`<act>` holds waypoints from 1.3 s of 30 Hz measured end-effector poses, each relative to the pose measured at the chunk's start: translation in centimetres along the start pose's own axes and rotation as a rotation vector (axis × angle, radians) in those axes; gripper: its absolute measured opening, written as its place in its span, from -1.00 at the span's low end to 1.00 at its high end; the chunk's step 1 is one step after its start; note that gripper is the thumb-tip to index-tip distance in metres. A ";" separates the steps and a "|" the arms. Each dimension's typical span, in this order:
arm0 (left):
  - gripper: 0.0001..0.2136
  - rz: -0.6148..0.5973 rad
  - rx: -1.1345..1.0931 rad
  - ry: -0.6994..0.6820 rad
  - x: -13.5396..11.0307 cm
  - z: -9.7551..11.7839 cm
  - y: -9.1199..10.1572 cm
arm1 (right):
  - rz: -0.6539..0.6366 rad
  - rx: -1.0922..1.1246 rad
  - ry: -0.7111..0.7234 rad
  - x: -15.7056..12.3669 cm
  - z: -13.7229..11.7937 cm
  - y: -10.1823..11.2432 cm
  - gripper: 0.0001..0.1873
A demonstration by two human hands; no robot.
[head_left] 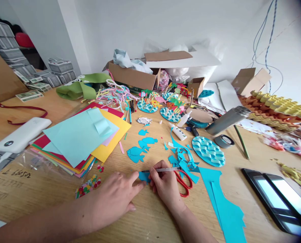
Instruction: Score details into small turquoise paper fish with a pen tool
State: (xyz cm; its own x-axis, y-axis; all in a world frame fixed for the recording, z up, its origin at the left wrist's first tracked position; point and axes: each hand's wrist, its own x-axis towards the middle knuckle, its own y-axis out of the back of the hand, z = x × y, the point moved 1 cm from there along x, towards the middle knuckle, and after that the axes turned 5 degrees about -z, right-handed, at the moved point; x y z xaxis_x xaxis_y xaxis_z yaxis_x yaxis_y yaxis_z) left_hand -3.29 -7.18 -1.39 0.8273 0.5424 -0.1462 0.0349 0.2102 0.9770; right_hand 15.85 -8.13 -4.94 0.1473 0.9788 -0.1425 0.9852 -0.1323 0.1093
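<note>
Two hands meet at a small piece of blue paper (143, 176): the right hand (162, 184) pinches a pen (165, 169) over it, while the left hand (117, 189), fingers spread, presses on its near edge. Going by what lies about, the work looks well along: several blue fish (135, 154) lie cut out just beyond the grip, while the held piece has no fish shape yet; whether it bears a drawn line, I cannot tell. Uncut blue remains in the big sheet (221, 202) right of the pen hand. Red scissors (184, 187) sit just beside that hand, and a tangle of scraps (183, 157) beyond them crowds that side. Left of the grip are paper dots (89, 185) and stacked coloured paper (76, 138); farther ahead, glue bottles (179, 132)
</note>
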 end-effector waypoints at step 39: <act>-0.36 -0.013 -0.007 0.011 -0.1 -0.1 0.1 | -0.003 0.009 -0.009 -0.1 0.0 0.0 -0.71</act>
State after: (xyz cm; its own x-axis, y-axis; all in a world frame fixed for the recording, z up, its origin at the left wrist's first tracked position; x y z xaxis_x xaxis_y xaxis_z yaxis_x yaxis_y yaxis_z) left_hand -3.48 -7.12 -1.32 0.8205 0.5487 -0.1605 0.0415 0.2228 0.9740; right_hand 15.82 -8.20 -4.98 0.1453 0.9777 -0.1517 0.9863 -0.1311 0.0999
